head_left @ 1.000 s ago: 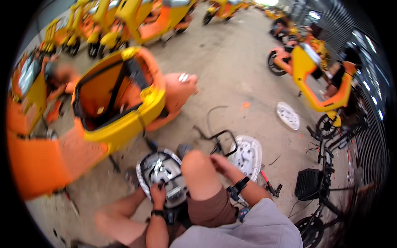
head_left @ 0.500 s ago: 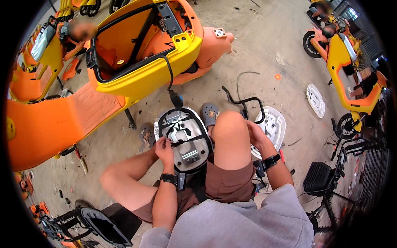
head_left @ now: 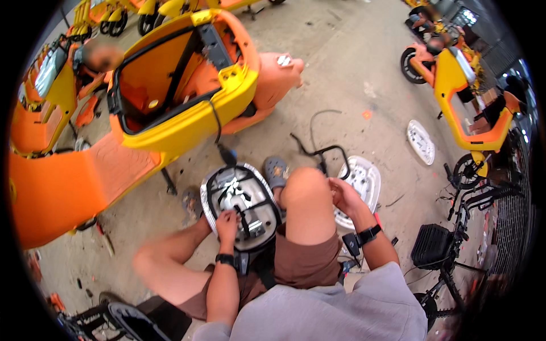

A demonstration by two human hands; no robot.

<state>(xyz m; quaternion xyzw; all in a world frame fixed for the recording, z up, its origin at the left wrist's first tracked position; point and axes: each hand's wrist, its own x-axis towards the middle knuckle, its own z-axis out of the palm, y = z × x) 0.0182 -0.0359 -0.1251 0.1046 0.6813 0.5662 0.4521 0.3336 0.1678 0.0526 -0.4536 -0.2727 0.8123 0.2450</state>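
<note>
An upturned scooter seat (head_left: 263, 228) leans between my legs, its pale underside crossed by black straps and edged in white. My left hand (head_left: 227, 224) is over the seat's left half, its fingers pinched together on a narrow black strap (head_left: 243, 220). A shiny metal bracket (head_left: 256, 228) sits on the seat just right of those fingers. Beside my raised right knee, my right hand (head_left: 347, 198) has its fingers curled in against the leg. The knee hides part of them, so what they hold, if anything, does not show.
A yellow and orange scooter (head_left: 187, 133) with an open seat compartment stands ahead on the left. White seat shells (head_left: 364, 179) and a bent black tube (head_left: 335, 149) lie right of my knee. Another scooter (head_left: 463, 113) and a black basket (head_left: 433, 245) are farther right. People work in the distance.
The whole view has shifted slightly. My left hand has moved lower over the seat, and the strap now bends downward beside it. My right hand stays by the knee.
</note>
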